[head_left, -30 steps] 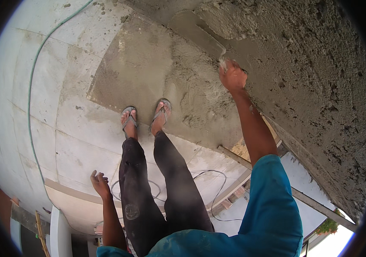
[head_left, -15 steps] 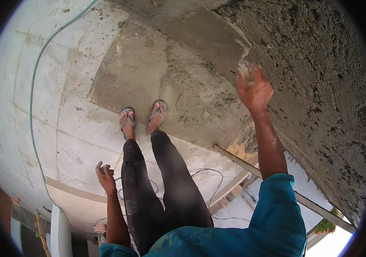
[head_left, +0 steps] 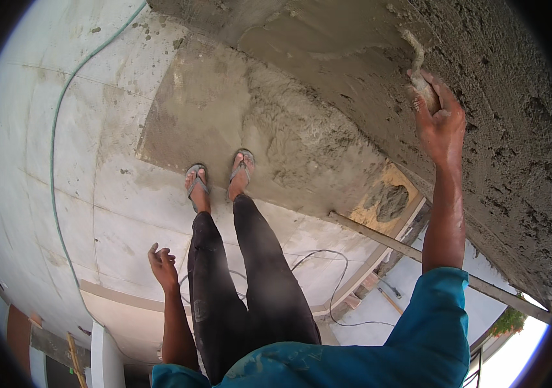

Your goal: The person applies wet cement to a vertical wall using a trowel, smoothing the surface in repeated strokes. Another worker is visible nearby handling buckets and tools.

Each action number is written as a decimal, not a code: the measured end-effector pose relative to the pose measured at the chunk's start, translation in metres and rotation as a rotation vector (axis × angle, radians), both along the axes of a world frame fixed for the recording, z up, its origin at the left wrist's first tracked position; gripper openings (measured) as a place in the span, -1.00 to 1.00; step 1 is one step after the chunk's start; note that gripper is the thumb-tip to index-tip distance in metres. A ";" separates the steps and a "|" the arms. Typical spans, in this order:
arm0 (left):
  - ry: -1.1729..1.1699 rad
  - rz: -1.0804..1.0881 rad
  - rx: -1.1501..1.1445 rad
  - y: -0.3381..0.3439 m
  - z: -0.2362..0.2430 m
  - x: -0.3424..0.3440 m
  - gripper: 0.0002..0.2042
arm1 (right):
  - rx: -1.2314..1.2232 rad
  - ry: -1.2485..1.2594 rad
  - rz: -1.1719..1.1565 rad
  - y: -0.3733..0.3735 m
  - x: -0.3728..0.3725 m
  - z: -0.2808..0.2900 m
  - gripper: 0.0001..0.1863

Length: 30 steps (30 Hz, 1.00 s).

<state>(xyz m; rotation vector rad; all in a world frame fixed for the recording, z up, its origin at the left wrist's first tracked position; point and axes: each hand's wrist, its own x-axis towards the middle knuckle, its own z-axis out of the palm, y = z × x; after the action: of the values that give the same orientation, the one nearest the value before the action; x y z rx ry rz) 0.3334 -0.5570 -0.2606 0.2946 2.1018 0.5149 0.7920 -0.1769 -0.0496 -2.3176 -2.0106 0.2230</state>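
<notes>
At the upper right of the frame, the right hand (head_left: 441,123) grips a trowel (head_left: 418,64) by its handle, blade pressed to the wet plaster wall (head_left: 353,84). The left hand (head_left: 161,264), lower left, hangs empty with fingers loosely curled, beside the legs

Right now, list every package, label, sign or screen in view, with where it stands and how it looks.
None in view: only the rough plastered wall, the trowel in the right hand, the empty left hand, the mortar-strewn floor and the green hose.
</notes>
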 end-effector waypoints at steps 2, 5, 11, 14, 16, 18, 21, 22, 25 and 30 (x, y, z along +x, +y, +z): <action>-0.001 -0.015 -0.004 -0.002 0.001 -0.006 -0.62 | 0.020 -0.007 0.003 -0.008 0.010 0.014 -0.62; -0.023 -0.037 0.000 -0.006 -0.002 -0.018 -0.62 | 0.208 0.122 -0.024 -0.047 0.016 0.029 -0.67; -0.042 -0.155 -0.031 -0.011 -0.015 -0.042 -0.65 | 0.287 0.121 0.009 -0.204 0.045 -0.121 -0.75; -0.035 -0.224 -0.095 -0.032 -0.015 -0.058 -0.66 | -0.545 0.093 -0.708 -0.289 0.063 -0.282 -0.42; -0.010 -0.259 -0.131 -0.042 -0.022 -0.070 -0.68 | -0.575 0.323 -0.728 -0.351 0.039 -0.378 -0.36; 0.030 -0.303 -0.168 -0.057 -0.023 -0.077 -0.68 | -0.669 0.466 -0.677 -0.368 -0.034 -0.437 -0.34; 0.114 -0.333 -0.256 -0.080 -0.036 -0.085 -0.65 | -0.863 0.511 -0.593 -0.347 -0.130 -0.499 -0.36; 0.143 -0.368 -0.285 -0.081 -0.046 -0.084 -0.64 | -0.753 0.574 -0.563 -0.352 -0.155 -0.532 -0.39; 0.186 -0.402 -0.330 -0.083 -0.063 -0.076 -0.62 | -0.544 0.671 -0.524 -0.330 -0.210 -0.604 -0.42; 0.262 -0.581 -0.371 -0.073 -0.076 -0.075 -0.63 | -0.293 0.899 -0.905 -0.289 -0.103 -0.628 -0.57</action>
<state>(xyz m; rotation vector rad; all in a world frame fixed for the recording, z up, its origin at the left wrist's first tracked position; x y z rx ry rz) 0.2588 -0.6301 -0.3369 0.7522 2.1731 -0.2671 0.6894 -0.4662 -0.6781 -2.3322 -0.4903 1.2339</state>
